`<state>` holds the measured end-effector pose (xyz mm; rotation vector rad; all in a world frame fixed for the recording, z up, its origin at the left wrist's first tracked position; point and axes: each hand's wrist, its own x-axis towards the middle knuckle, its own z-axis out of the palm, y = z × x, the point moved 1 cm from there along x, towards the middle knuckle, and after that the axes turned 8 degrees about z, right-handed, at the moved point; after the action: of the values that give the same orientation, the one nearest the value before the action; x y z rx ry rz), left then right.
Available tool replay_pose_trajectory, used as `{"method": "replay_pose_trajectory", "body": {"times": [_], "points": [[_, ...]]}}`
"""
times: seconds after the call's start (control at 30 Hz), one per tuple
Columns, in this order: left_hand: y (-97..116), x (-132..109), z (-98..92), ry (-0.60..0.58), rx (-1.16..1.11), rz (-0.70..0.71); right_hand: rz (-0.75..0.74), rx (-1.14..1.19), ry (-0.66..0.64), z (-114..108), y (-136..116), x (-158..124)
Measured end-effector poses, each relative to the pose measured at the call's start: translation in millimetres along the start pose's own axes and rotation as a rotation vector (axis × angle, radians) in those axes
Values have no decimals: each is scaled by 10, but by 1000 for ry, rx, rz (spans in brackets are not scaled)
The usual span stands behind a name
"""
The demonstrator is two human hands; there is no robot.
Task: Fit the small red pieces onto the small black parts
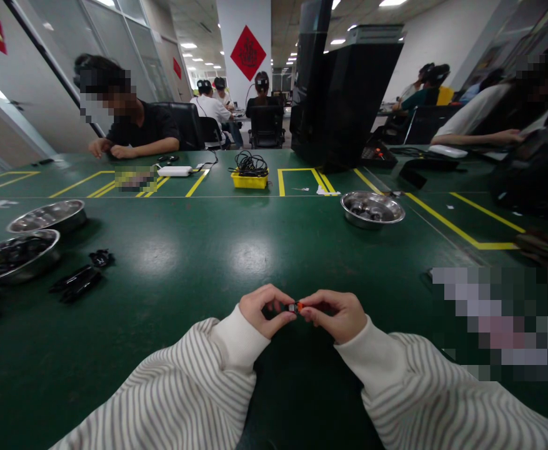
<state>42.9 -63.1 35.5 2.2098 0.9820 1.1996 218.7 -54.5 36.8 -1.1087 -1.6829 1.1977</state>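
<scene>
Both hands meet over the green table, close to my body. My left hand (265, 310) pinches the dark, silvery end of a small part (294, 307) between thumb and forefinger. From the other side, my right hand (338, 314) pinches its orange end. The fingers cover much of the part, and it is too small to tell its kind. Off to the left lie several glossy black pieces (80, 281), near a steel bowl (44, 255) filled with dark parts. Another steel bowl (372, 215) with round metallic pieces stands ahead on the right.
Behind the filled bowl is another steel bowl (49, 215). A yellow bin (250, 181) of black cables and a white power strip (175, 170) stand further back. A tall black case (355, 100) rises beyond the right bowl. Co-workers sit across the table and at the right.
</scene>
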Motion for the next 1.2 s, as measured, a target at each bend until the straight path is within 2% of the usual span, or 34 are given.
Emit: {"method": "replay_pose_trajectory", "body": {"times": [0.17,0.47,0.67,0.83,0.97,1.07,1.2], "points": [[-12,-9,2,15,3,32,24,95,11,37,0,-22],[-37,-15,5,54,16,66,-75,87,10,22,15,-18],[-26,-24,19,66,33,48,-85,-4,-78,-19,26,-1],[11,-22,32,80,56,34,-42,-8,-57,-4,25,-1],[2,-27,32,6,116,128,10,43,-10,38,18,-9],[-6,-28,26,-10,194,189,95,111,-38,44,38,7],[30,-16,32,19,246,236,175,113,-143,20,77,47]]}}
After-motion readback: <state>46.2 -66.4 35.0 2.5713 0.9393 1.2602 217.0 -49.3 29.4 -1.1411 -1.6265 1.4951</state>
